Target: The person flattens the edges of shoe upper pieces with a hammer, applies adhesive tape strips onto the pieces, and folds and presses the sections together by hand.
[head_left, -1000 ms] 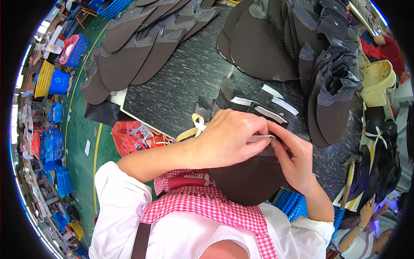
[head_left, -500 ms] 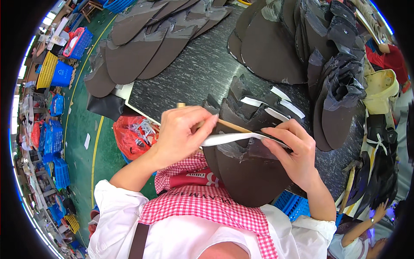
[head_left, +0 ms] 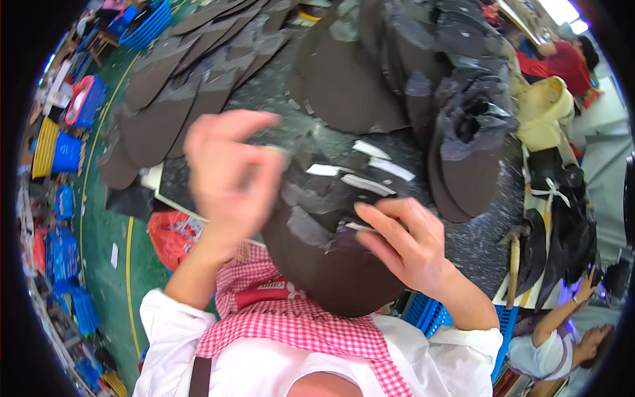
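Note:
My left hand (head_left: 231, 172) is raised over the left side of the work, its fingers curled and smeared by motion. Whether it holds anything is unclear. At the front of the table lies a stack of dark brown rounded sheet pieces (head_left: 337, 281), their jagged upper edges coated with a shiny grey film. My right hand (head_left: 417, 245) pinches the upper edge of the top piece. A narrow white strip (head_left: 358, 227) shows between its thumb and fingers. Just beyond, several loose white strips (head_left: 391, 169) rest on the pieces and the tabletop.
More brown pieces (head_left: 159, 135) fan out at the far left, with another pile (head_left: 360, 99) at the back. A pale yellow container (head_left: 546, 106) stands at the right, near a wooden-handled tool (head_left: 514, 271). A red plastic bag (head_left: 173, 235) hangs left of the table. Other people are at the right.
My left hand has moved up and left, away from the pieces; the wooden stick it held no longer shows. The long white strip between my hands now shows only as a short part by my right hand.

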{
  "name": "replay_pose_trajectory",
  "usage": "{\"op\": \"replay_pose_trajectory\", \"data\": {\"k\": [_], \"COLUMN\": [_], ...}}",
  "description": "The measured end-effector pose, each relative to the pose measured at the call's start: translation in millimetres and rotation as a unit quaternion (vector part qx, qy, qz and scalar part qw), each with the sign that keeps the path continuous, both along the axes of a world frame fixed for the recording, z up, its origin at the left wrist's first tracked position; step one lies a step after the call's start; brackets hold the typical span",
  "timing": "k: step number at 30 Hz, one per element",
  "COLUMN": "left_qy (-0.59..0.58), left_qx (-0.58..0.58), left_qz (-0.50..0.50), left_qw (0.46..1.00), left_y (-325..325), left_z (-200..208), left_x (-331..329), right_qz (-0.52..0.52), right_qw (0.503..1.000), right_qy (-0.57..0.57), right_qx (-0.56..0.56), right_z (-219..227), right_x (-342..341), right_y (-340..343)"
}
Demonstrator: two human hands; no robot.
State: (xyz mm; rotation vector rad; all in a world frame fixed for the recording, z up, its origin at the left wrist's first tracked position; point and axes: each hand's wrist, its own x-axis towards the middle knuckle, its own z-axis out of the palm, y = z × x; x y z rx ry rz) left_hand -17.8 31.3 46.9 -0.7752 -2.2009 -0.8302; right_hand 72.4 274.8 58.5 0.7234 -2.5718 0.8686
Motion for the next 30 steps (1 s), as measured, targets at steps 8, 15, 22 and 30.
{"op": "replay_pose_trajectory", "data": {"k": [8,15,22,30], "left_qy": [-0.452,-0.648,-0.574,-0.360], "left_qx": [0.395,0.421,0.266,-0.044], "left_qz": [-0.225,-0.273,-0.293,-0.360], "left_qw": [0.767,0.573,0.717,0.859], "left_y": [-17,-32,-23,29], "left_z": [4,14,22,15], "left_x": [27,39,41,36], "right_qz": [-0.278,-0.199,-0.090,-0.073], "right_qw": [0.942,0.944,0.942,0.941], "right_qy": [0.137,0.109,-0.219,-0.271], "right_qx": [0.132,-0.241,-0.239,-0.191], "right_z": [-23,14,38,-21], "right_x": [-35,26,45,18], "right_y": [153,165,35,4]}}
